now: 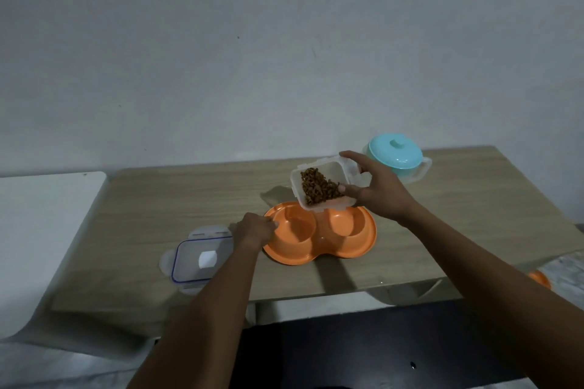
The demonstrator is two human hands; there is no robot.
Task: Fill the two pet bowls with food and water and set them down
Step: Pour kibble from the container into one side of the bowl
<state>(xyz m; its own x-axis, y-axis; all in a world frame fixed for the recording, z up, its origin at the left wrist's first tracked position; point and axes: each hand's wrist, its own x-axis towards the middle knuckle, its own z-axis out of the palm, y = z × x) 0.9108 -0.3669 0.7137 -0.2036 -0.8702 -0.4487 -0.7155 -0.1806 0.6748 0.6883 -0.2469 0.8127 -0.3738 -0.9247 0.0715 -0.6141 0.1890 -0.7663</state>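
Note:
An orange double pet bowl point(344, 251) sits on the wooden table, both of its wells bare. My right hand point(377, 191) grips a clear plastic food container point(319, 185) holding brown kibble, tilted toward me above the back rim between the two wells. My left hand point(256, 229) rests on the bowl's left rim, fingers curled over the edge. A teal water jug point(395, 156) with a lid and a clear handle stands behind my right hand.
The container's clear lid point(199, 257) with a blue seal lies flat on the wooden table point(189, 199) left of the bowl. A white surface point(41, 230) adjoins the table's left side. Something orange point(540, 279) shows on the floor at the right.

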